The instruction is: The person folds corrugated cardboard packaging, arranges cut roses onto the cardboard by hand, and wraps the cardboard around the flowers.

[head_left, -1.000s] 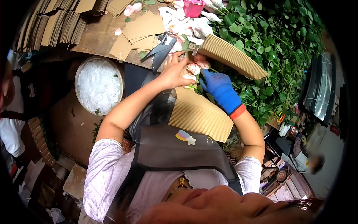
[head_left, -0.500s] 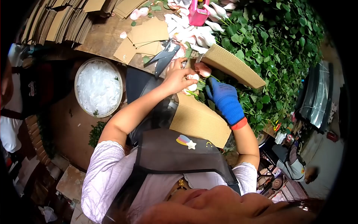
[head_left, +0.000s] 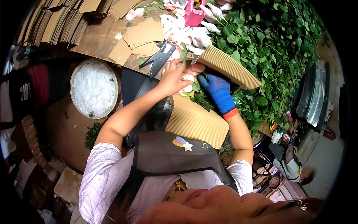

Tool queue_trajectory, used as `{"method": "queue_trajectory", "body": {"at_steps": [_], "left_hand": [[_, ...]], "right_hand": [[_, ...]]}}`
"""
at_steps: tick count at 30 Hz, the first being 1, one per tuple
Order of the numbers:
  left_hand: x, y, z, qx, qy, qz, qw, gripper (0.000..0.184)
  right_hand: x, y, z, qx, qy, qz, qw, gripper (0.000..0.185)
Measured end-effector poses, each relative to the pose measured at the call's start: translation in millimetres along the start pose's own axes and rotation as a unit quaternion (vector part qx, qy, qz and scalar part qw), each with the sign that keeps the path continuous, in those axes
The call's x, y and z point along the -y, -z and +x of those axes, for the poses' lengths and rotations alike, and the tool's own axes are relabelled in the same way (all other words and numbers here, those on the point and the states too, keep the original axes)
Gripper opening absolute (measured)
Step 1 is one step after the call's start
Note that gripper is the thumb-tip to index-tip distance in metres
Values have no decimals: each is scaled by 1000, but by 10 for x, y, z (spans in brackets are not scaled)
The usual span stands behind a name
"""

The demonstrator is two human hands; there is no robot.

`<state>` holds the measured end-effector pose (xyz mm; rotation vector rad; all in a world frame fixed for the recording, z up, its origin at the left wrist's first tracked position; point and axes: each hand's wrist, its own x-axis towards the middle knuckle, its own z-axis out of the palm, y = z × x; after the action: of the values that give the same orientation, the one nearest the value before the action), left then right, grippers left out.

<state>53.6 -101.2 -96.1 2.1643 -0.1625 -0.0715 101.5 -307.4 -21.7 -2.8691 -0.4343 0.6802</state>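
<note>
My bare left hand (head_left: pixel 172 79) cups the pale pink roses (head_left: pixel 187 79), its fingers bent over them at the table's near edge. In its blue glove, my right hand (head_left: pixel 217 90) closes at the base of a pink rose (head_left: pixel 195 68), whose stem is mostly hidden by the fingers. Below the flowers, a corrugated cardboard sheet (head_left: pixel 197 123) lies against my apron. A second corrugated sheet (head_left: pixel 231 68) stands tilted behind my right hand. Close to my left fingertips lie dark grey scissors (head_left: pixel 158 59).
Flat cardboard pieces (head_left: pixel 145 33) and loose petals lie on the wooden table (head_left: pixel 96 37). Cardboard stacks (head_left: pixel 56 26) stand back left. A round tub (head_left: pixel 93 89) holds white strips. White-netted roses (head_left: pixel 212 15), a pink plastic object (head_left: pixel 194 16) and dense green foliage (head_left: pixel 268 48) lie beyond.
My right hand has moved slightly left and up, bringing the pink rose closer to the roses under my left hand. The whole view has shifted a little.
</note>
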Motion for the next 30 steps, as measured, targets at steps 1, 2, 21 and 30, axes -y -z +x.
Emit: {"method": "queue_trajectory", "body": {"at_steps": [1,2,21,30], "left_hand": [[-5,10,2,8,7,-1,1000,56],[-14,21,10,17,14,-2,1000,59],[-101,-79,160,-56,47,2,997,40],[-57,-66,172,-49,34,-2,998,38]], "right_hand": [[-11,-39,3,-7,11,13,1000,37],[-42,-101,-3,-15,21,26,999,39],[-49,198,-266,-78,52,223,970,32],[47,-7,-141,-24,73,-46,996,43]]}}
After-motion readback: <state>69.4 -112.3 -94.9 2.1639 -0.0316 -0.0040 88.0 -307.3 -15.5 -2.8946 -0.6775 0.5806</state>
